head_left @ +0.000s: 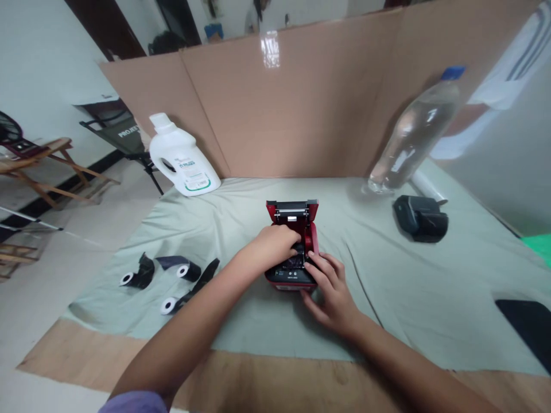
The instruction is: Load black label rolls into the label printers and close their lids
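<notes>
Red-and-black printer (294, 276) sits at frame centre, lid (293, 211) raised — left hand (279, 244) inside its bay (308, 236), grasp hidden, can't tell; right hand (330, 289) clasping its lower-right corner — bay work apparently in hand, next move likely needing steady bracing.

White capitals on the backrest of the dark chair (114, 137) read "PROJE", perhaps with more letters lost at the cardboard's (297, 109) edge. The white jug (183, 155) bears a label with blue-green print, too blurred to read. Small pale lettering on the front panel of the red-and-black device (297, 275) is likewise illegible.
</notes>
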{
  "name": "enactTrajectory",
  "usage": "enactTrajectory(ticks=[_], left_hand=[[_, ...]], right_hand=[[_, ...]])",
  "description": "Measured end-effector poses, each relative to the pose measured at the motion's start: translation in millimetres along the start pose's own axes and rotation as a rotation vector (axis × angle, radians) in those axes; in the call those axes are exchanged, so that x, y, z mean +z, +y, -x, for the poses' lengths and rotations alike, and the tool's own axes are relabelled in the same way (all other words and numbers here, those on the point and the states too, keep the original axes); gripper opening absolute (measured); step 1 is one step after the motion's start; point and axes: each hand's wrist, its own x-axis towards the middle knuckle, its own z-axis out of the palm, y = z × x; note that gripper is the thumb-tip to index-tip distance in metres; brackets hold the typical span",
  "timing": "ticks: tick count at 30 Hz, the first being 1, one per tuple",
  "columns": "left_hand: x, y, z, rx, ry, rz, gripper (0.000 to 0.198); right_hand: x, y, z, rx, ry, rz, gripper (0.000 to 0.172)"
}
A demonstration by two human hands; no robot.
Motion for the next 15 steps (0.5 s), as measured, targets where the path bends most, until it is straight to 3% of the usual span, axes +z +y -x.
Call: enactTrajectory(ticks=[3, 6, 11, 13, 15], left_hand=[[-6.7, 8, -13, -0.071, -0.158, -0.054, 0.021], [-11.5, 11, -15, -0.072, -0.166, -0.058, 0.018], [-18.0, 1, 18, -0.014, 0.092, 0.183, 0.03], [-20.7, -8, 46, -0.038, 0.24, 0.381, 0.039], [-20.6, -20, 85, -0.147, 0.401, 0.559, 0.038]], right_hand=[[-1, 0, -1, -0.012, -0.002, 0.001, 0.068], [-1, 1, 0, -0.021, -0.005, 0.0, 0.067], [0, 2, 2, -0.02, -0.009, 0.005, 0.066], [1, 2, 2, -0.014, -0.006, 0.002, 0.066], [1, 1, 1, -0.009, -0.007, -0.006, 0.065]])
